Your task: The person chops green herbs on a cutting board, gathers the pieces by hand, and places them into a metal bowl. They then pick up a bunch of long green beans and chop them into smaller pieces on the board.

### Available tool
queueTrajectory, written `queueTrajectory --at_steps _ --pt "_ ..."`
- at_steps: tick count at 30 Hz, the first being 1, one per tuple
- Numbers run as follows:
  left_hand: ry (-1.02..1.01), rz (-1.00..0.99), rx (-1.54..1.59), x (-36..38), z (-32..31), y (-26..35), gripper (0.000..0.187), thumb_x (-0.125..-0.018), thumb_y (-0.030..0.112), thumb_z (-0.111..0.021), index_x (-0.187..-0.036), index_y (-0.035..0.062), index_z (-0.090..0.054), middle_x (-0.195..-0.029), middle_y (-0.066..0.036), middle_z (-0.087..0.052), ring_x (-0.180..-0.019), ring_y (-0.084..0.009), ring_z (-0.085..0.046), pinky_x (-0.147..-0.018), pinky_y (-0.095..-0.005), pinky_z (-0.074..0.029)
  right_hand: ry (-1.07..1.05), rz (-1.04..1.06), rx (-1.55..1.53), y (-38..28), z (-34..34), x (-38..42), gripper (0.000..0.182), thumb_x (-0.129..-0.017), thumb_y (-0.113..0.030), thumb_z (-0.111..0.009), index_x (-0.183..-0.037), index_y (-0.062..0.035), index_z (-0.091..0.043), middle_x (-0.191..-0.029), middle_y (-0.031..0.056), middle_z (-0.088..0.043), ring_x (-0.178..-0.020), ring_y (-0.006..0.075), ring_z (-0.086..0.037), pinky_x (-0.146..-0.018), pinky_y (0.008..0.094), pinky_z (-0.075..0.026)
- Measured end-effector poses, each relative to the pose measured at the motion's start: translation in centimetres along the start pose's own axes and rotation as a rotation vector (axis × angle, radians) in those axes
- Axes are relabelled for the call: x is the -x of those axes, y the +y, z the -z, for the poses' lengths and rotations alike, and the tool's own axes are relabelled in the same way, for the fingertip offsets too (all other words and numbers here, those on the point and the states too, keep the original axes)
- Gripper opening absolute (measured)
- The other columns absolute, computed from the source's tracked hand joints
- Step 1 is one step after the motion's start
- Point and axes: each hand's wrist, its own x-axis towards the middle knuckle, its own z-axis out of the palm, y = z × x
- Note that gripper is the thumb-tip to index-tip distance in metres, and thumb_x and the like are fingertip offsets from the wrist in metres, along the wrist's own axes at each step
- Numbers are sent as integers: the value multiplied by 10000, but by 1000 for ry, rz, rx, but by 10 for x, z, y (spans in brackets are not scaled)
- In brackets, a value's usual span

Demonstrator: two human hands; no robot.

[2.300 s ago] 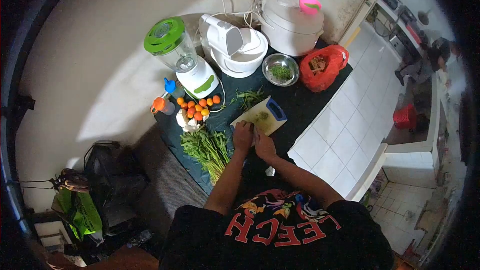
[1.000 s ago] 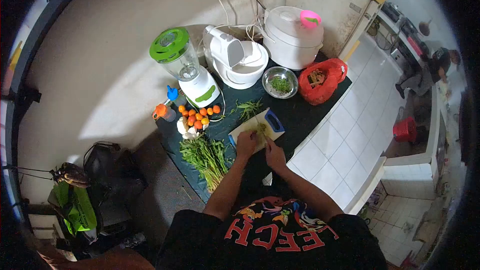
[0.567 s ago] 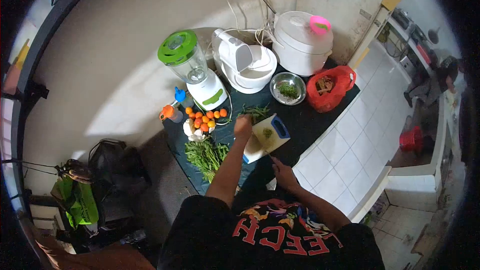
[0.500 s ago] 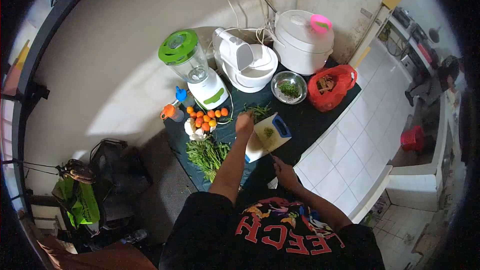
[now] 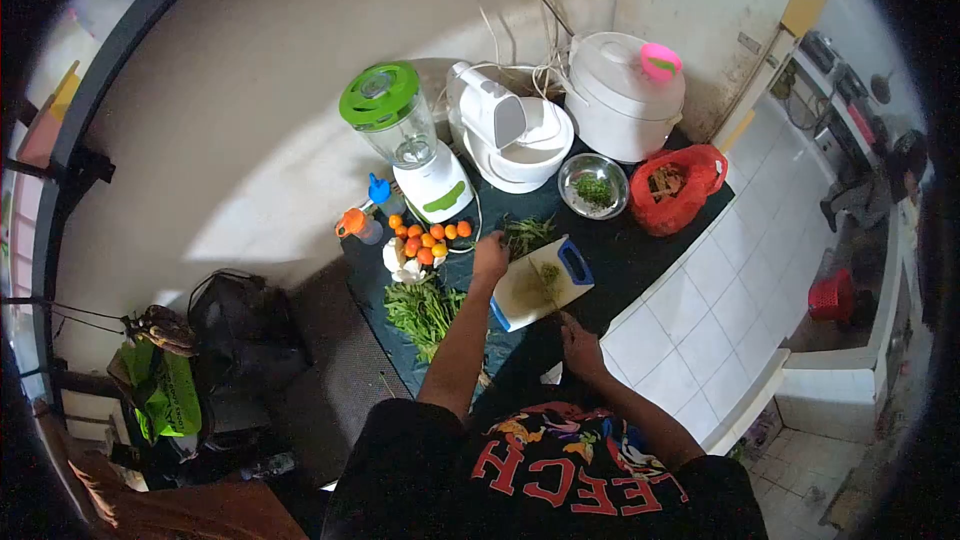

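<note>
My left hand (image 5: 490, 258) is at the upper left corner of the white and blue cutting board (image 5: 518, 302), fingers closed at the end of a small heap of leafy greens (image 5: 528, 234). Its fingertips are partly hidden. My right hand (image 5: 580, 345) grips a knife (image 5: 553, 296), whose thin blade lies across the board. Chopped green bits (image 5: 549, 273) sit on the board near the blade. A larger bunch of leafy stems (image 5: 422, 318) rests left of my left forearm.
Orange-red tomatoes (image 5: 425, 255) and garlic (image 5: 393, 255) lie beside two small bottles (image 5: 360, 226). Behind stand a blender (image 5: 430, 175), a stand mixer (image 5: 490, 110) and a rice cooker (image 5: 625, 95). A metal bowl (image 5: 593, 185) with chopped greens neighbours a red plastic bag (image 5: 680, 190).
The view has shifted, so the table appears farther right and slightly lower. My left hand has drawn a little left of the greens heap. The knife stays in my right hand over the board.
</note>
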Motion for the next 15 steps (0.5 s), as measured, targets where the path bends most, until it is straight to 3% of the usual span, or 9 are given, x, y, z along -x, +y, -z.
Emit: queueTrajectory --at_steps 5,8,10,15 --pt "-21 -46 211 52 27 27 304 -865 97 -672 -1159 60 -738 -959 -193 -745 -872 -392 -731 -785 -464 -585 55 12 -103 -15 6 -9 388 -1055 -229 -535 -1399 -57 -590 -1091 291 -710 -964 505 -686 -830 549 -561" --pt "103 -200 273 90 15 33 170 -910 94 -670 -1043 37 -760 -935 -197 -724 -835 -409 -709 -760 -464 -570 23 -122 -78 -25 4 -6 371 -1051 -219 -542 -1374 -46 -602 -1065 292 -714 -952 503 -689 -836 555 -558" --pt "-34 -128 221 110 9 40 179 -903 84 -666 -1047 43 -764 -952 -186 -693 -891 -389 -688 -808 -470 -558 35 -70 -37 -20 1 3 365 -1057 -218 -530 -1373 -48 -600 -1022 289 -719 -922 501 -693 -824 560 -557" --pt "-38 -229 52 132 -13 46 231 -873 81 -668 -1083 25 -747 -1026 -187 -658 -1033 -380 -631 -905 -462 -533 -14 -51 41 -12 -2 17 392 -1074 -218 -505 -1439 -82 -550 -1021 299 -718 -922 486 -695 -827 560 -551"
